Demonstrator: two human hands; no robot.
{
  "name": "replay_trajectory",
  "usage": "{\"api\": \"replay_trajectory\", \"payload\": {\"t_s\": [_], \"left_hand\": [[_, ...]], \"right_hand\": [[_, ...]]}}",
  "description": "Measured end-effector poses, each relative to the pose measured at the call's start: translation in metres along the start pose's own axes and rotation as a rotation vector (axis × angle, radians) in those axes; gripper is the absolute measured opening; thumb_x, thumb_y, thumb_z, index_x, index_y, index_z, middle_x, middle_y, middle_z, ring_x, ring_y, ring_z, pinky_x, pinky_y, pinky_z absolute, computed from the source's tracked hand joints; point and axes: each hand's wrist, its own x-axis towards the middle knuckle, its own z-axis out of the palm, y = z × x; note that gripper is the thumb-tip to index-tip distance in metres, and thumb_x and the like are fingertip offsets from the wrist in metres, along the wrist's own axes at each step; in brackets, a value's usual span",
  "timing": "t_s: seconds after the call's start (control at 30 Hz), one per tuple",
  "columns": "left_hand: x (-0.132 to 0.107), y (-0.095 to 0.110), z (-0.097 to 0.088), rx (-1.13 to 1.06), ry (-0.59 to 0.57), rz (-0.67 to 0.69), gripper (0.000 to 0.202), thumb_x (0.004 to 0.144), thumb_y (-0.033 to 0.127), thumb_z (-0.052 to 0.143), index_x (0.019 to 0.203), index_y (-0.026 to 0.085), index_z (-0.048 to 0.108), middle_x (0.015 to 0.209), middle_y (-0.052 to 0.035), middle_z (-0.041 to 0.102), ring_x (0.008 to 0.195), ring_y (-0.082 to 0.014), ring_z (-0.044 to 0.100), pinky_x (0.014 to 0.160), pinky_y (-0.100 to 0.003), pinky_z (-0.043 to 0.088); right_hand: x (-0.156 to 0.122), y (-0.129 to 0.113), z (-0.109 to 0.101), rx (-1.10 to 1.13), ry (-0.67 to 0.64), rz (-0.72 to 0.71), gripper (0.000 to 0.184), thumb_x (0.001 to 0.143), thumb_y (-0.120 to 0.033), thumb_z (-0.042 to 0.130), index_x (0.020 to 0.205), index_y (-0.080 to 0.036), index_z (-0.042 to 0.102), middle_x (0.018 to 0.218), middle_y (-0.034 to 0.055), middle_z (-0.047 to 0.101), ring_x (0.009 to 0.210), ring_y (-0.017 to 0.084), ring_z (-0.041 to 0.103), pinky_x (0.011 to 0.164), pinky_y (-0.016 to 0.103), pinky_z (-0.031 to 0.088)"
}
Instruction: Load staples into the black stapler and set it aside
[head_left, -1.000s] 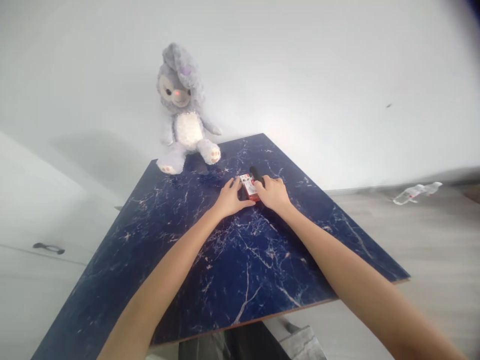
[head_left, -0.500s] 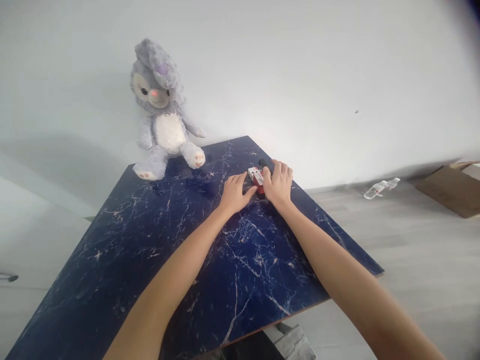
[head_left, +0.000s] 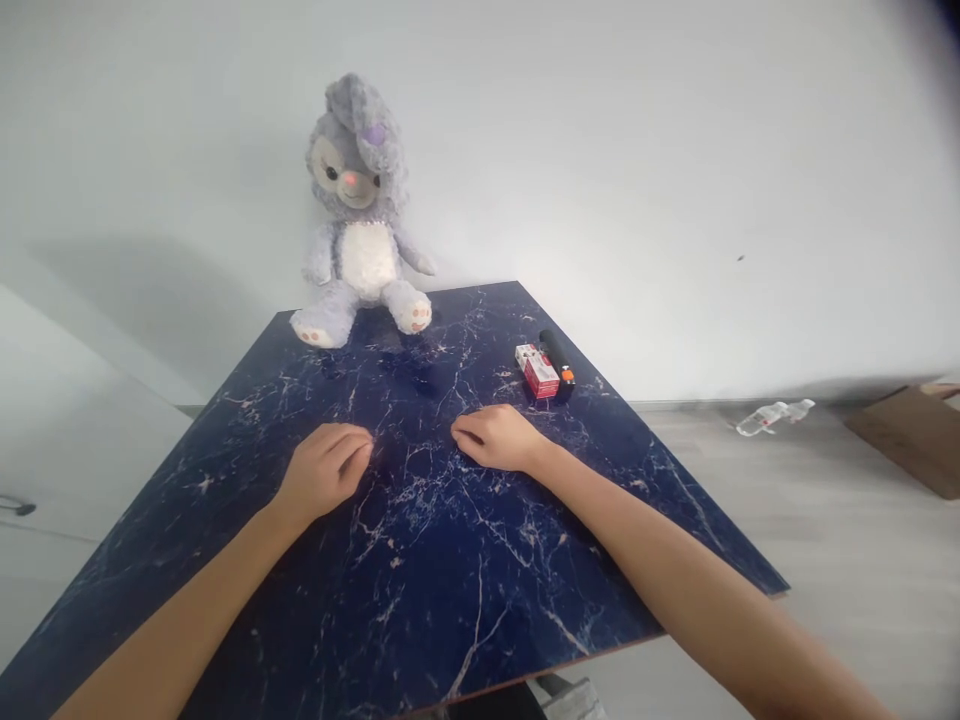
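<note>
Our left hand (head_left: 326,468) is over the left part of the blue table (head_left: 420,610). Its fingers are curled in and close together, and the thumb is tucked up near them. We see the back of the hand, so the palm and most of the fingertips are hidden. Our right hand (head_left: 495,437) is nearer the middle. Its fingers are also bent in and together, with the thumb close by, and its palm is hidden too. The two hands are apart, and we cannot tell how hard they press on the table.

The red and white box (head_left: 538,372) lies on the table past our right hand, a bit to its right and not touching it. Its print is too small for us to read. A black stick (head_left: 553,350) with an orange bit lies along the box's right side. The box covers some of its edge, so we cannot tell if they touch.

A fluffy toy (head_left: 367,262) sits at the far left of the table, one ear flopped over its face. On the floor, a clear bottle (head_left: 772,416) looks blurry, and a brown carton (head_left: 904,440) is cut off at the right.
</note>
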Motion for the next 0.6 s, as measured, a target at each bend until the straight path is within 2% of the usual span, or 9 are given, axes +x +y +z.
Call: {"api": "replay_trajectory", "payload": {"t_s": [0.1,0.17,0.33,0.43,0.6], "left_hand": [[-0.001,-0.002,0.003,0.013,-0.024,0.099,0.037,0.096,0.028,0.05,0.059,0.022,0.052,0.062,-0.0016,0.057,0.06,-0.016,0.052,0.063,-0.032,0.048],[0.002,0.0,0.007,0.011,-0.001,0.166,0.045,0.094,0.024,0.054,0.052,0.02,0.039,0.052,0.0015,0.043,0.051,-0.0132,0.04,0.056,-0.03,0.04],[0.002,-0.001,0.01,0.041,0.084,0.164,0.046,0.09,0.018,0.06,0.053,0.018,0.033,0.049,0.0044,0.035,0.048,-0.0105,0.032,0.053,-0.029,0.033],[0.0,-0.001,0.01,0.04,0.073,0.169,0.046,0.09,0.019,0.06,0.053,0.018,0.033,0.048,0.0049,0.034,0.047,-0.01,0.032,0.052,-0.028,0.032],[-0.001,-0.002,0.01,0.028,0.067,0.125,0.046,0.091,0.021,0.058,0.053,0.018,0.032,0.049,0.0045,0.033,0.048,-0.0098,0.032,0.051,-0.027,0.03]], "right_hand": [[0.001,0.001,0.001,0.001,-0.006,0.03,0.023,0.098,-0.025,0.046,0.092,-0.023,0.069,0.079,0.002,0.073,0.07,0.015,0.063,0.067,0.025,0.035],[0.001,0.004,0.002,0.001,-0.007,0.054,0.021,0.098,-0.025,0.048,0.094,-0.022,0.069,0.08,0.0021,0.073,0.069,0.015,0.063,0.067,0.025,0.036],[0.002,0.006,0.003,-0.027,-0.005,0.078,0.021,0.098,-0.029,0.051,0.084,-0.021,0.064,0.071,0.0003,0.068,0.063,0.013,0.058,0.064,0.026,0.033],[0.002,0.005,0.003,-0.02,-0.003,0.09,0.026,0.099,-0.032,0.051,0.077,-0.02,0.06,0.067,-0.0003,0.065,0.061,0.013,0.055,0.063,0.026,0.032],[0.001,0.006,0.001,0.015,-0.004,0.091,0.025,0.099,-0.033,0.052,0.079,-0.02,0.061,0.067,-0.0012,0.063,0.063,0.012,0.054,0.064,0.025,0.032]]}}
